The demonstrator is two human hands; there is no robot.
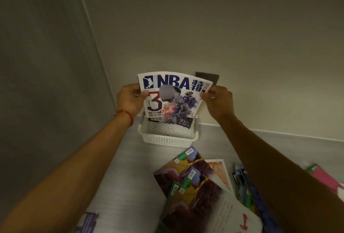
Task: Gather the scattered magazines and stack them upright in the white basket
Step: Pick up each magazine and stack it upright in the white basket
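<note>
Magazine in hand first: an NBA magazine (172, 98) stands upright, cover toward us, with its lower edge dipped into the white basket (167, 139) at the far side of it, so we cannot see where the bottom edge rests. Our left hand (130, 98) pinches the cover's left edge near the top, thumb in front and fingers closed behind it; our right hand (217, 102) grips the top right corner the same way, and that corner bends slightly forward. Part of the cover art is blurred over, and the small print along the bottom is too fine to read. A red string bracelet (124, 116) circles the left wrist. The perforated basket sits on the grey surface (126, 158) against the wall (204, 27), and its far wall is hidden by the magazine. A dark rectangular plate (209, 77) on the wall shows only partly above the magazine's top edge. Nearer us, scattered magazines (189, 180) with brown and green covers overlap one another flat on the surface, one lying open at the bottom edge of view. More magazines lie to the right, largely covered by our right forearm, including a pink-covered one (325, 178) cut off by the frame. At lower left another printed cover (87, 221) is mostly out of view.
</note>
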